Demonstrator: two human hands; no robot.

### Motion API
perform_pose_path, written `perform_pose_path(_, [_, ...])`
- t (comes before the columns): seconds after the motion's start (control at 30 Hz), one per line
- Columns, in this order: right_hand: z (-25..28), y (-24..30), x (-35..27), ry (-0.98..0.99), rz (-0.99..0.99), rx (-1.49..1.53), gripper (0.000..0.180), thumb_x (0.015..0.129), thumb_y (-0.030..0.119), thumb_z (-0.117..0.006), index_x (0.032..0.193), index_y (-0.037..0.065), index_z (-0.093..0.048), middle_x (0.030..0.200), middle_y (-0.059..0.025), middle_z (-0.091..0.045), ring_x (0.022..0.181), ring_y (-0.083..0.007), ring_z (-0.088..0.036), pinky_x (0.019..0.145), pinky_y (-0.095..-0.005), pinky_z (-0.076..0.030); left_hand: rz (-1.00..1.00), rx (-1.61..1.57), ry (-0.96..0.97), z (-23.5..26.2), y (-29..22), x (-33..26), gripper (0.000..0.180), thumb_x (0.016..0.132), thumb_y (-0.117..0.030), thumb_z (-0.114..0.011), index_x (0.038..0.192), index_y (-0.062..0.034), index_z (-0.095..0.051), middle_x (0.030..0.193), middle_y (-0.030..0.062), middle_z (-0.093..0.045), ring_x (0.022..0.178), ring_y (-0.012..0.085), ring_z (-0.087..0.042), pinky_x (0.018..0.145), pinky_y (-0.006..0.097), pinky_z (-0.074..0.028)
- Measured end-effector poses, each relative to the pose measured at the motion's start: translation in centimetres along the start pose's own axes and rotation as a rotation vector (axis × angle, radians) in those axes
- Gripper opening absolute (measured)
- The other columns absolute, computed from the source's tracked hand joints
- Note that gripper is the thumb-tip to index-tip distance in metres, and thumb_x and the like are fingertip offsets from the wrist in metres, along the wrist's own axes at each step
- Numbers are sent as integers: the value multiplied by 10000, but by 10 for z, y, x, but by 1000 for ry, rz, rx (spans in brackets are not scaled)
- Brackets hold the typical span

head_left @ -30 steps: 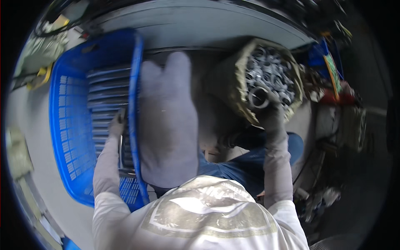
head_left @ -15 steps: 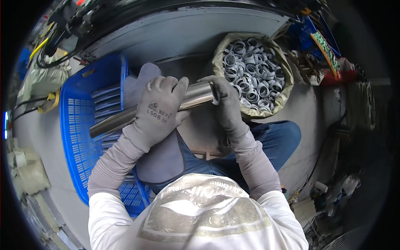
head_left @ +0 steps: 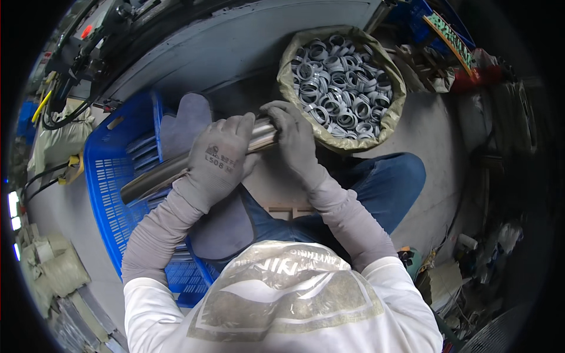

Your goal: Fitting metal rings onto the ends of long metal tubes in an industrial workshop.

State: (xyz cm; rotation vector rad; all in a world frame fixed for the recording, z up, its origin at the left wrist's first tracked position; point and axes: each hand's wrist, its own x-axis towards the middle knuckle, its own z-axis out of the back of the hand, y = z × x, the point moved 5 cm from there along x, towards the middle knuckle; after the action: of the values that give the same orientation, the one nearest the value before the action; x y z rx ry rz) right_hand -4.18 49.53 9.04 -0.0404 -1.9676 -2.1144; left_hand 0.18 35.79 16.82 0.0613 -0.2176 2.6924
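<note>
My left hand (head_left: 220,157), in a grey glove, is wrapped around the middle of a shiny metal tube (head_left: 154,180). The tube lies slanted, its lower left end over a blue plastic basket (head_left: 97,176). At the upper right end, my right hand (head_left: 294,138), also gloved, has its fingers curled over the tube's mouth. Those fingers hide the mouth, so I cannot tell whether a ring sits there. More metal tubes (head_left: 143,150) lie in the basket. A grey-purple pad (head_left: 223,228) rests over the basket's side and by my left leg, partly beneath the tube.
An open sack (head_left: 283,76) full of grey rings (head_left: 347,88) stands ahead to the right. A grey machine panel (head_left: 235,44) runs along the far side. Bundled sacking (head_left: 62,265) sits at the left, and a blue crate (head_left: 421,12) is at the far right.
My right hand has come left and closed further over the tube's end. The tube has slid slightly toward the lower left. The whole view has shifted, with the sack appearing higher and farther left.
</note>
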Motion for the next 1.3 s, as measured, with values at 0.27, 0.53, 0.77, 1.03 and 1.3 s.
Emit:
perform_pose_path(0.27, [-13,-30,2,-15,-81,206,261,1022,142,-510,1121,-30,-679,1109,-111,-659,1008,-201,-652,915,-308,-514,22,-38,49,-2,1,6,683,768,-227,-814,1345,3,-529,1167,170,-661,1046,335,-661,956,432,-524])
perform_pose_path(0.53, [73,-7,19,-300,413,-471,510,734,62,-819,1219,72,-660,1093,-129,-723,970,-292,-723,855,-367,-578,570,-1183,-225,-4,7,-41,406,910,-170,-760,1256,13,-651,1168,120,-689,1030,181,-666,886,346,-554])
perform_pose_path(0.77, [101,-95,56,-117,-129,-157,494,941,346,-661,1286,-7,-666,1199,-220,-713,1087,-338,-710,970,-404,-538,57,-966,-908,76,59,0,470,1094,-286,-533,1458,12,-531,1474,217,-560,1303,325,-600,1129,466,-461])
perform_pose_path(1.03, [123,-186,38,55,-682,-1131,476,890,390,-664,1212,49,-740,1286,-225,-683,1188,-369,-668,1015,-441,-531,161,-67,-291,99,3,13,547,735,-107,-792,1253,-49,-627,944,135,-645,860,315,-671,763,403,-517])
perform_pose_path(1.3, [111,-82,42,-152,105,-758,341,783,206,-856,1051,36,-730,1335,-189,-647,1266,-363,-606,1060,-445,-485,194,-73,-257,31,35,-18,532,715,-170,-776,1211,-46,-633,985,148,-679,942,346,-677,812,467,-505])
